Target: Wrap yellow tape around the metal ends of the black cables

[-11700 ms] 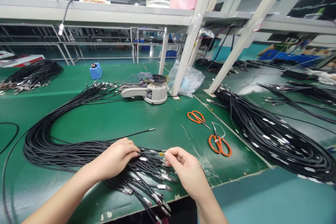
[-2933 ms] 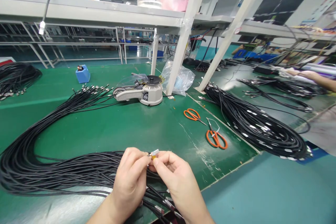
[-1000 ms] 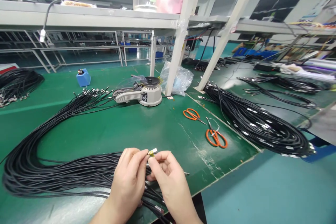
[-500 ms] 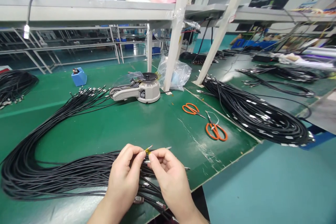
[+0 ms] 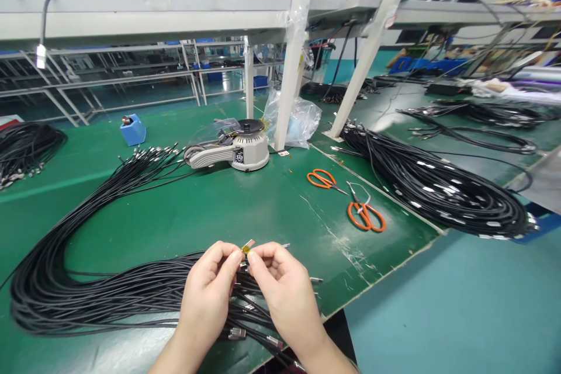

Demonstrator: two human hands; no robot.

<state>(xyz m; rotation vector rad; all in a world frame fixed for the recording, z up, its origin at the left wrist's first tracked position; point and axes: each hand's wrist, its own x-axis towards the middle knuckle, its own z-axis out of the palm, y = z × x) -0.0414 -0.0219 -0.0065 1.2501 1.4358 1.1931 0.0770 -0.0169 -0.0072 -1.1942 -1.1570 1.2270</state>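
Note:
My left hand point(image 5: 209, 298) and my right hand point(image 5: 283, 289) meet fingertip to fingertip above the front of the green mat. Both pinch one small cable end point(image 5: 248, 246), a metal tip with a yellow band round it. Under my hands lies a big looped bundle of black cables point(image 5: 87, 295), its metal-tipped ends fanned out toward the mat's near edge.
A grey tape dispenser point(image 5: 234, 152) stands mid-mat. Two pairs of orange scissors point(image 5: 366, 216) lie to the right. Another black cable coil point(image 5: 438, 190) fills the right bench. A blue box point(image 5: 132, 130) and a plastic bag point(image 5: 298, 123) sit further back by white shelf posts.
My hands have stayed together on the same cable end, turning it slightly between the fingertips. The view has shifted a little.

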